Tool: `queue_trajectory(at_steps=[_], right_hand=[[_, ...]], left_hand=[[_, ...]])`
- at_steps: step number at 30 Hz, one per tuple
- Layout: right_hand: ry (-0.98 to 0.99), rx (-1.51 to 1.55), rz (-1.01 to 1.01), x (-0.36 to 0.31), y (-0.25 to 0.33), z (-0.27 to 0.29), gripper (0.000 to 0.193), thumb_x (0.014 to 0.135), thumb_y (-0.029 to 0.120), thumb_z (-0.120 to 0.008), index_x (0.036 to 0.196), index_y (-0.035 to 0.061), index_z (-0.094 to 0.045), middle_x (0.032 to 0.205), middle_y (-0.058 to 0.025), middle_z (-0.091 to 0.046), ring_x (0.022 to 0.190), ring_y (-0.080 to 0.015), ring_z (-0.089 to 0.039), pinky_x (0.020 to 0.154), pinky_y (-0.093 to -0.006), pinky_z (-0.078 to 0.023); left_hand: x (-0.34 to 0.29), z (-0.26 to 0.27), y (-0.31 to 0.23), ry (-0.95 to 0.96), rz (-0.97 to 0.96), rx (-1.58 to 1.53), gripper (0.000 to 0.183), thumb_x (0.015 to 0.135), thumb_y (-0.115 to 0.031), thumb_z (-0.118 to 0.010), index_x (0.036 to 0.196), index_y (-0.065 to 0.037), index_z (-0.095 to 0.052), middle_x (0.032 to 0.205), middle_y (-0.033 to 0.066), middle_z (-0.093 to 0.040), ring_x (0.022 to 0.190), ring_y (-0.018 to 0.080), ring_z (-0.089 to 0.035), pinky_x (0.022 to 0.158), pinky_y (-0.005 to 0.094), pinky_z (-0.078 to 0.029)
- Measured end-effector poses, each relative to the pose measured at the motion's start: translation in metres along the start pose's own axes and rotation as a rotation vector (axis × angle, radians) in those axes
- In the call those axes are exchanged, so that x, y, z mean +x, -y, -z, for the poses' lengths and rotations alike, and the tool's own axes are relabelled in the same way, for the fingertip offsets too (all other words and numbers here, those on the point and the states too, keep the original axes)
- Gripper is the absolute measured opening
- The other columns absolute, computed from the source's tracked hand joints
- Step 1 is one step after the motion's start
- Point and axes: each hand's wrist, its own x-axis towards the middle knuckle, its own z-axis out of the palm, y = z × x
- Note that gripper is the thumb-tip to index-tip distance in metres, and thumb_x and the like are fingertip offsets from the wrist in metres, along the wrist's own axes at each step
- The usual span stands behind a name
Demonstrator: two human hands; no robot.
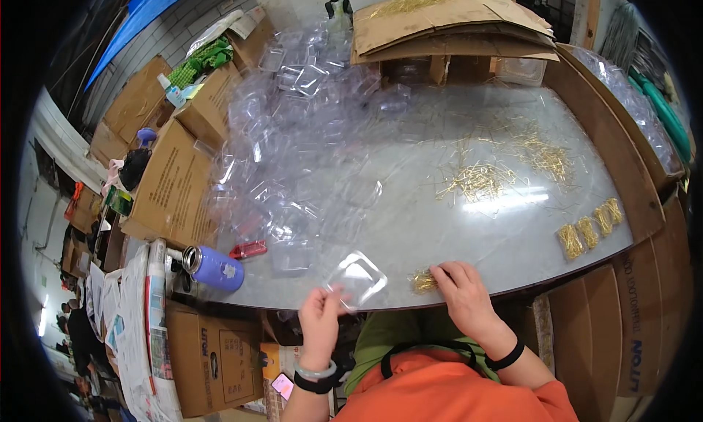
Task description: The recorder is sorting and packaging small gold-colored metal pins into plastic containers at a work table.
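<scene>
My left hand [320, 325] pinches the near corner of a clear plastic box [356, 280], tilted at the front edge of the table. To its right, my right hand [463, 296] has its fingers closed on the right end of a small bundle of gold wire pieces [423, 280] lying near the same edge. The exact shape of the wire pieces is too small to tell. Loose gold wire pieces [480, 180] lie in a heap farther back. Several neat gold bundles [578, 235] stand in a row at the right edge.
Many clear plastic boxes [293, 143] pile up over the table's left side. A purple bottle [220, 268] lies at the near left, beside a red object [249, 249]. Cardboard [454, 26] covers the far end, and a cardboard wall [615, 136] borders the right.
</scene>
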Motion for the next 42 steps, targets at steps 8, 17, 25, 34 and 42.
queue_trajectory(at_steps=[8,17,25,34,42], right_hand=[[0.021,-0.009,-0.007,0.003,0.005,-0.003,0.044,0.081,0.0,-0.058,0.125,0.0022,-0.062,0.12,-0.0112,-0.059,0.114,-0.0319,-0.056,0.099,-0.0427,-0.047],[0.095,0.069,0.18,-0.021,0.028,-0.001,0.04,0.082,0.007,-0.06,0.122,0.0025,-0.063,0.117,-0.0095,-0.059,0.109,-0.0296,-0.056,0.097,-0.0413,-0.049],[0.12,0.201,0.235,-0.041,0.042,0.002,0.036,0.082,0.01,-0.062,0.117,0.004,-0.067,0.114,-0.0083,-0.061,0.107,-0.0278,-0.058,0.097,-0.0412,-0.05],[-0.065,0.15,0.183,0.019,0.025,0.001,0.038,0.078,0.001,-0.067,0.115,0.0075,-0.069,0.112,-0.0069,-0.065,0.106,-0.0301,-0.06,0.092,-0.0408,-0.052],[-0.028,0.144,0.162,0.023,0.01,-0.013,0.034,0.08,0.002,-0.066,0.114,0.0084,-0.07,0.112,-0.0067,-0.066,0.108,-0.0297,-0.059,0.094,-0.041,-0.051]], left_hand=[[-0.042,0.005,0.048,0.506,0.607,-0.069,0.012,0.104,-0.007,-0.055,0.095,0.0,-0.057,0.121,0.0218,-0.066,0.111,0.0318,-0.069,0.087,0.0407,-0.064],[-0.038,-0.017,0.062,0.483,0.538,-0.472,0.011,0.107,-0.008,-0.051,0.098,-0.002,-0.055,0.116,0.0177,-0.066,0.109,0.0357,-0.07,0.096,0.0495,-0.059],[-0.06,-0.006,0.058,0.517,0.443,-0.416,0.007,0.108,-0.007,-0.049,0.102,-0.002,-0.052,0.117,0.0136,-0.063,0.112,0.0266,-0.067,0.101,0.0486,-0.057],[-0.015,-0.053,0.011,0.43,-0.12,-0.148,0.052,0.107,-0.005,-0.05,0.154,-0.003,-0.029,0.127,0.0188,-0.061,0.111,0.0189,-0.064,0.093,0.0334,-0.057],[0.002,-0.044,0.023,0.291,-0.589,0.744,0.047,0.099,-0.008,-0.062,0.144,0.0,-0.052,0.125,0.0239,-0.062,0.101,0.0322,-0.067,0.088,0.0409,-0.054]])
